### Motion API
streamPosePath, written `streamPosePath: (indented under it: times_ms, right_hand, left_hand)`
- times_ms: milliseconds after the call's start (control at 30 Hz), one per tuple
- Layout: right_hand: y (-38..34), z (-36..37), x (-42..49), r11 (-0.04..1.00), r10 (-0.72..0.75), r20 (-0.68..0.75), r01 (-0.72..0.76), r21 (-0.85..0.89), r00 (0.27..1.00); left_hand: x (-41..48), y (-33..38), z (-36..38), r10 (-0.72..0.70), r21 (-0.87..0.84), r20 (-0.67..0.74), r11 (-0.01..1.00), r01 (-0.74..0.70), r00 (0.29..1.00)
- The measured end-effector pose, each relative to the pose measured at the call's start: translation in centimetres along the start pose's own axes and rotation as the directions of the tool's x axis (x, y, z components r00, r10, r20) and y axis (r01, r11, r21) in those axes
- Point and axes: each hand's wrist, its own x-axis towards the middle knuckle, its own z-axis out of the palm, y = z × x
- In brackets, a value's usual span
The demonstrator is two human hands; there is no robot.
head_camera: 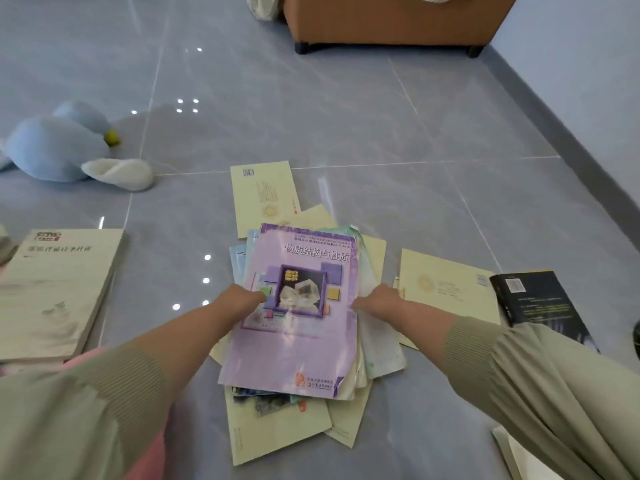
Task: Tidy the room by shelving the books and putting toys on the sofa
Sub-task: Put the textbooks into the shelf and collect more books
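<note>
Purple book (294,306) topping untidy pile of books (277,420) on floor (311,116), centre. Left hand (242,299) gripping its left edge, thumb on cover. Right hand (377,301) at right edge, fingers hidden, grip impossible to tell. Cream book (59,289) left, black book (540,303) right, blue plush toy (59,150) far left, sofa (398,22) beyond.

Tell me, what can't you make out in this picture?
Head view:
Both hands' fingertips, left hand and right hand: tucked against the purple book, so grip unclear.
Covers of lower books: hidden by purple book.
Sofa: cut off by top edge.
Black book text: too small.
</note>
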Motion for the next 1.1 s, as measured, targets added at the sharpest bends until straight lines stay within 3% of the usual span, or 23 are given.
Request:
streamPosePath:
  times_ms: [133, 200, 267, 367, 467, 700, 767, 900, 1000, 1100]
  right_hand:
    - [0.4, 0.4, 0.8, 0.981, 0.059, -0.065, -0.045, 0.191, 0.996]
    - [0.6, 0.7, 0.8, 0.953, 0.046, -0.027, -0.036, 0.3, 0.999]
    - [0.7, 1.4, 0.5, 0.902, 0.037, 0.063, -0.06, 0.427, 0.997]
    - [0.9, 2.9, 0.1, 0.856, 0.002, 0.169, -0.089, 0.509, 0.986]
    - [1.0, 2.7, -0.4, 0.844, -0.05, 0.236, -0.085, 0.53, 0.97]
    - [2.3, 0.6, -1.2, 0.852, -0.058, 0.208, -0.06, 0.52, 0.976]
    - [2.6, -0.2, -1.4, 0.769, -0.117, 0.264, -0.081, 0.634, 0.957]
    - [3.1, -2.7, -2.3, 0.435, -0.399, 0.34, -0.15, 0.888, 0.852]
    - [2.8, -5.2, -3.5, 0.332, -0.386, 0.226, -0.094, 0.939, 0.894]
    - [2.4, -7.1, -4.1, 0.352, -0.316, -0.056, 0.172, 0.92, 0.947]
  left_hand:
    - [-0.1, -0.9, 0.9, 0.018, -0.001, -0.054, 1.0, -0.018, 0.998]
    - [-0.1, -1.0, 1.5, 0.02, 0.046, -0.085, 0.999, -0.016, 0.996]
    - [-0.1, -0.8, 1.8, 0.054, -0.04, -0.101, 0.997, -0.058, 0.993]
    - [-0.1, -0.9, 1.6, 0.085, -0.305, -0.003, 0.949, -0.082, 0.996]
    - [-0.4, -0.7, 1.3, 0.054, -0.485, 0.177, 0.873, 0.04, 0.983]
    - [-2.9, 2.8, 1.6, 0.229, -0.535, 0.292, 0.844, -0.04, 0.928]
    - [-3.9, 4.2, 1.3, 0.281, -0.598, 0.359, 0.801, -0.011, 0.89]
    - [-5.0, 6.0, 0.8, 0.339, -0.666, 0.405, 0.746, 0.02, 0.849]
    - [-5.3, 6.2, 0.5, 0.363, -0.659, 0.358, 0.751, -0.042, 0.86]
    - [-5.4, 6.0, 0.4, 0.4, -0.608, 0.233, 0.771, -0.188, 0.886]
